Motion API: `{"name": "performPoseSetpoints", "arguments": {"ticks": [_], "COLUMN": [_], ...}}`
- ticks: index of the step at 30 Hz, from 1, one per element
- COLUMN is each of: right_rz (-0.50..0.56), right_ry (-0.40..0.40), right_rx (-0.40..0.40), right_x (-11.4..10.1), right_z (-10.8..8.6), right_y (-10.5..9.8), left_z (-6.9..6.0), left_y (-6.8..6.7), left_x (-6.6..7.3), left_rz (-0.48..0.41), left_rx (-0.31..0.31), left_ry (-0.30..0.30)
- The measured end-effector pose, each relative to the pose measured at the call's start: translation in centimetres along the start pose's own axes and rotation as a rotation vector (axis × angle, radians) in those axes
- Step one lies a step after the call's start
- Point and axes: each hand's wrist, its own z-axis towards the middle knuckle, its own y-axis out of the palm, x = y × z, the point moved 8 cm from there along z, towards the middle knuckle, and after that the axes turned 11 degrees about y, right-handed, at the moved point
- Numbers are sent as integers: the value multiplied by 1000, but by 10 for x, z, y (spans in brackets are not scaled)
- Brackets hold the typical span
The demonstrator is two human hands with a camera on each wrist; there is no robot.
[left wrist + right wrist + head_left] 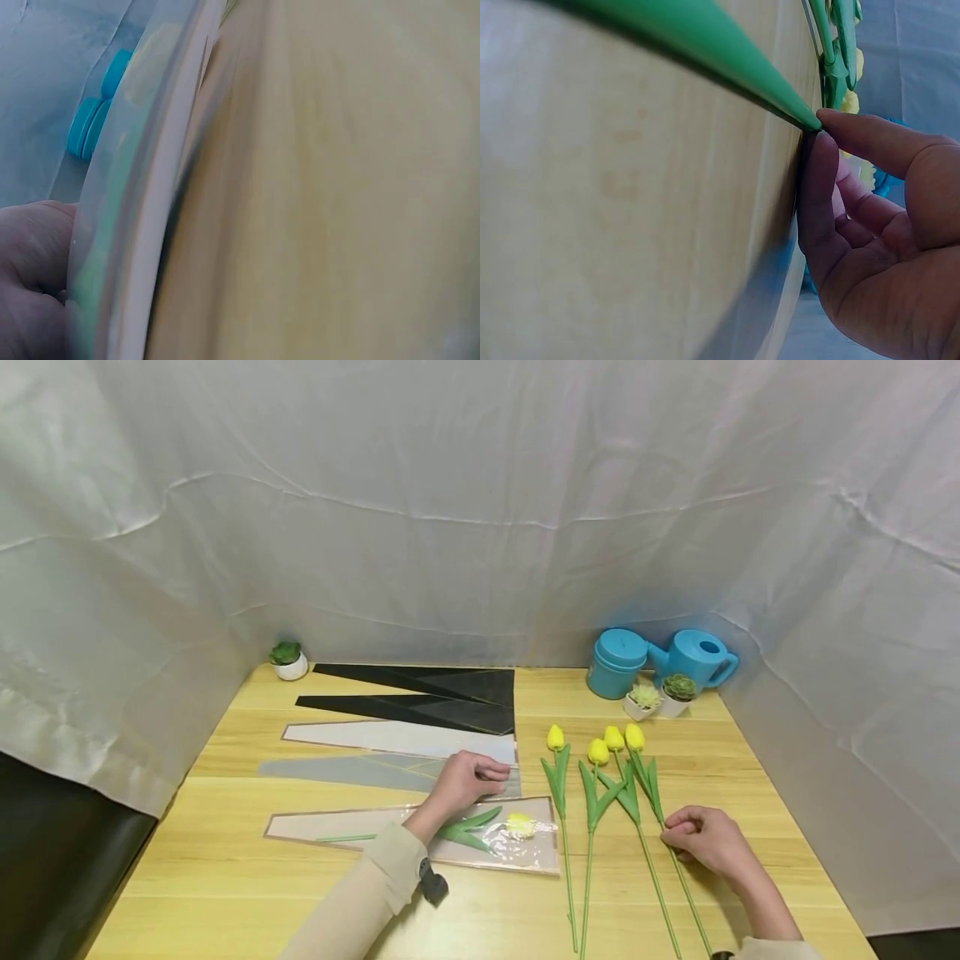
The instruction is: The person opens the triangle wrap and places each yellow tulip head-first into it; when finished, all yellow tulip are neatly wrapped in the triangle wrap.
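Over wood (225, 893), the right hand (708, 842) is pinching a tulip stem (692, 902) (likely light, bendy; midway suits). Left hand's (465, 781) hold is looking unclear.

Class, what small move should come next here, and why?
Probably lift the rightmost tulip slightly: the right hand pinches its stem, the left hand is over the wide end of the grey sleeve, and the nearest sleeve already holds a tulip.

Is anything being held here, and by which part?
The right hand pinches the rightmost yellow tulip by its stem, below the leaves. Whether the left hand grips the grey sleeve cannot be told.
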Motion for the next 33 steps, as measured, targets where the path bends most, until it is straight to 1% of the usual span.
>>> {"name": "performPoseSetpoints", "arguments": {"ticks": [4,7,10,16,20,26,33], "right_rz": [-14,-4,6,27,56,84,171], "right_ry": [2,12,4,-8,-10,-17,-61], "right_rx": [4,2,-3,-6,-13,5,30], "right_x": [1,1,1,2,0,-8,-24], "right_z": [0,1,2,2,0,-5,-12], "right_y": [0,1,1,1,0,-3,-9], "left_z": [-2,-4,-5,-6,-6,-4,-2], "left_y": [0,1,0,-4,-6,-7,-10], "left_x": [-1,-2,-4,-8,-9,-10,-13], "left_rz": [0,-23,-76,-224,-268,-313,-394], "left_rx": [4,17,38,98,117,132,144], "left_ry": [-16,-21,-31,-93,-112,-104,-111]}}
